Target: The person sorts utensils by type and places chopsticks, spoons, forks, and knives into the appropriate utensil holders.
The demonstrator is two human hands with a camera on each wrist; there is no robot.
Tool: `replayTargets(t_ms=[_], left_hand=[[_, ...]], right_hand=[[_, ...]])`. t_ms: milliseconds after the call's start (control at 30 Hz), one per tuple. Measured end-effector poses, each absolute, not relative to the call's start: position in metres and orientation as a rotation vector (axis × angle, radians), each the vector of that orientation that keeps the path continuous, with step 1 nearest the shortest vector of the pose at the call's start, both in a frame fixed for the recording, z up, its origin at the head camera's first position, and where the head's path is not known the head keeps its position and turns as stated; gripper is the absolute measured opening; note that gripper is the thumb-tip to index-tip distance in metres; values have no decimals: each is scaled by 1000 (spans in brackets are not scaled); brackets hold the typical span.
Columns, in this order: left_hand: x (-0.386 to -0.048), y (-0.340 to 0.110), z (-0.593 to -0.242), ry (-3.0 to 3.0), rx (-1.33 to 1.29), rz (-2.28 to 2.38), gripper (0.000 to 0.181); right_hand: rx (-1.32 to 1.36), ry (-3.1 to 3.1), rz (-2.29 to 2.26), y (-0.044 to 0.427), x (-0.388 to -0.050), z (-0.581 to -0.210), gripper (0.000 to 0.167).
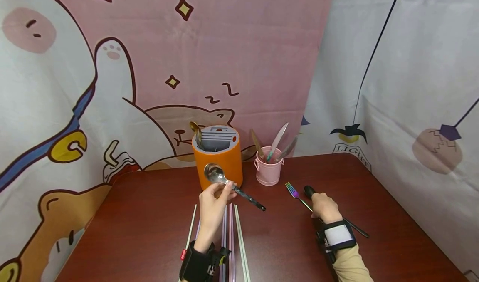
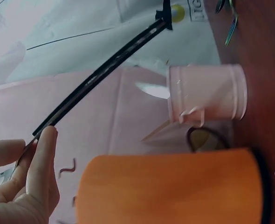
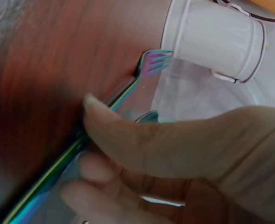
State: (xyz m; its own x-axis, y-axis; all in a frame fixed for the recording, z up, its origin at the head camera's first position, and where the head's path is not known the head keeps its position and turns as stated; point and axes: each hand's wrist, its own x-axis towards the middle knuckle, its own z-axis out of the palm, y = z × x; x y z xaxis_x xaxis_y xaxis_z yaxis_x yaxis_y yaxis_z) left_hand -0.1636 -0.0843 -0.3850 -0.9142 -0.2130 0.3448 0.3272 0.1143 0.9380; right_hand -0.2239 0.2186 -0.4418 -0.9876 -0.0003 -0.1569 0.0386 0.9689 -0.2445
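My left hand (image 1: 213,207) pinches a silver spoon (image 1: 215,174) near its neck, bowl up to the left and dark handle sloping down right, in front of the orange holder (image 1: 220,167). In the left wrist view, that dark handle (image 2: 100,77) stretches away from my left hand (image 2: 28,179). On the right, my right hand (image 1: 327,207) is low at the table, thumb and fingers around the handle of a rainbow fork (image 1: 293,191). A black utensil (image 1: 309,191) passes beneath this hand. In the right wrist view, the fork (image 3: 154,61) extends past my right hand (image 3: 175,163).
A pink bucket (image 1: 267,174) with several knives stands right of the orange holder, which has a gold utensil (image 1: 196,132) in it. Several pastel chopsticks (image 1: 241,240) lie at the table's front, partly under my left arm. Printed cloth (image 1: 243,45) hangs behind the table (image 1: 149,223).
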Motion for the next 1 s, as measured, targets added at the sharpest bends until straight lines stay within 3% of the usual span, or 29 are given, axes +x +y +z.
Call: replayTargets(t_ms=[567, 1000], left_hand=[[-187, -123, -282, -1701, -175, -998, 21], [-243, -132, -309, -1899, -90, -965, 15]], right_hand=[[-9, 2959, -422, 224, -227, -450, 18], [-24, 2955, -440, 225, -228, -453, 15]])
